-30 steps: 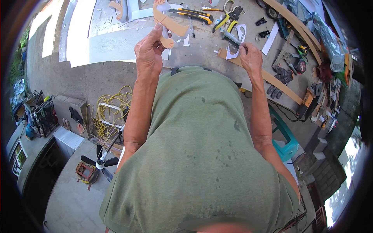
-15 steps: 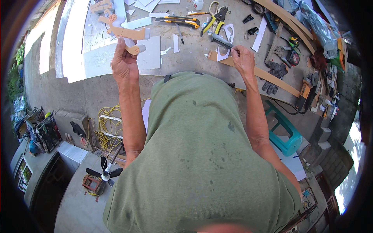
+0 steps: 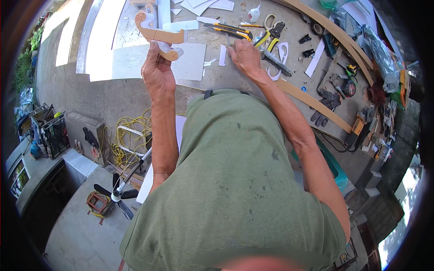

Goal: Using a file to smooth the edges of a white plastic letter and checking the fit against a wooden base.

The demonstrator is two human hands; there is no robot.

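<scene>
My left hand (image 3: 158, 72) grips a curved, S-shaped cutout (image 3: 160, 35) with a tan face and pale edges, raised over the white sheets. My right hand (image 3: 246, 56) is low over the table, its fingers curled at the lower end of a slim grey pen-like tool (image 3: 227, 41); the fingertips are partly hidden. Just beyond lie two yellow-and-black utility knives (image 3: 230, 30). To the right of that hand a grey metal file (image 3: 278, 63) rests on the table beside a white cutout (image 3: 283, 52) and yellow-handled snips (image 3: 271, 36).
White sheets (image 3: 122, 63) cover the table's left side. A small white squeeze bottle (image 3: 254, 13) stands at the back. Long tan strips (image 3: 316, 101) lie on the right, near a dark glove (image 3: 329, 101) and a tape measure (image 3: 348, 88). Yellow cord (image 3: 126, 140) is coiled below left.
My right hand has let go of the file, now on the table, and moved left to the slim tool. My left hand still holds the cutout. The whole view has shifted slightly.
</scene>
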